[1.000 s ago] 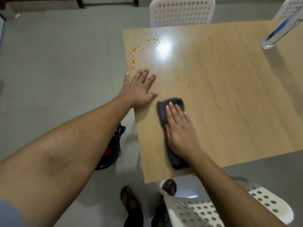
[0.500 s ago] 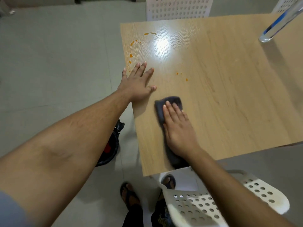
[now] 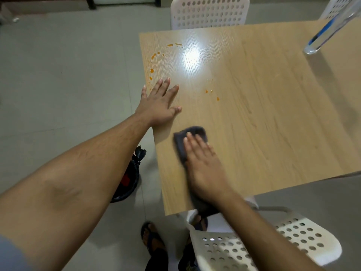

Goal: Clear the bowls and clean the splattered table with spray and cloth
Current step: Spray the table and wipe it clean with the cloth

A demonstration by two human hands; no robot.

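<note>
On the table (image 3: 273, 124), right hand (image 3: 205, 169) flat-fingered presses cloth (image 3: 182, 147); left hand (image 3: 158, 102) lies splayed.

Cloth (image 3: 190, 133): lay on the desk (image 3: 273, 124), near its front-left corner.
Splatters (image 3: 152, 71): behind the cloth.
Bottle (image 3: 328, 30): far right of it.

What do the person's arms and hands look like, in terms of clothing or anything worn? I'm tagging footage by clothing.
Both forearms are bare to the wrist. The left hand and right hand carry no gloves, rings, watch or bands that I can see. The only clothing on the arms is a bit of grey-blue sleeve at the upper left arm, at the bottom-left corner; the right arm shows no sleeve in frame.
</note>
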